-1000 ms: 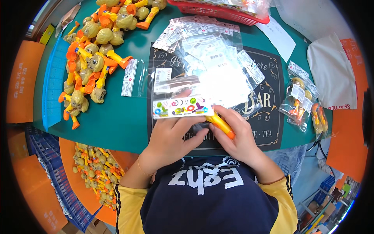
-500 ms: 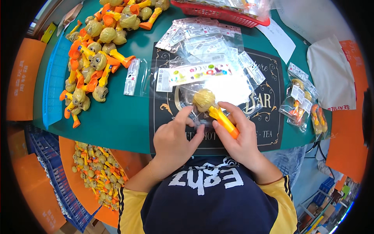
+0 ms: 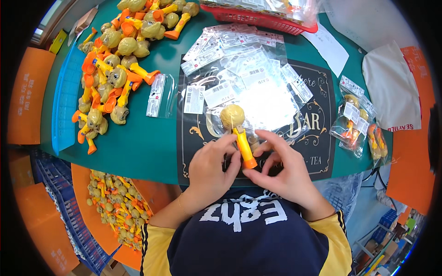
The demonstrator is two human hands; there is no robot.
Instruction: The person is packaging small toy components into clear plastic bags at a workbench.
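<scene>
A toy with a round tan head and a yellow handle ending in orange [image 3: 244,146] lies slantwise between my hands, over clear plastic bags. My left hand [image 3: 211,166] is closed, its thumb and forefinger pinched against the left side of the yellow handle. My right hand [image 3: 287,177] is open, fingers curved and apart, its thumb close by the orange end. Clear bags with white printed labels [image 3: 223,94] lie spread just beyond the toy, shiny with glare. Something tan shows behind the handle, mostly hidden by the right fingers.
Loose toys of the same kind [image 3: 117,76] are heaped at the left beside a blue tray [image 3: 64,101]. A red basket [image 3: 262,19] stands at the back. Bagged toys [image 3: 352,122] lie at the right on the green table [image 3: 138,152]. More toys [image 3: 120,204] fill an orange container below left.
The toy has shifted left and nearer to me, turning more upright, from my right hand to my left. My right fingers have come off the handle. The colourful printed strip no longer shows.
</scene>
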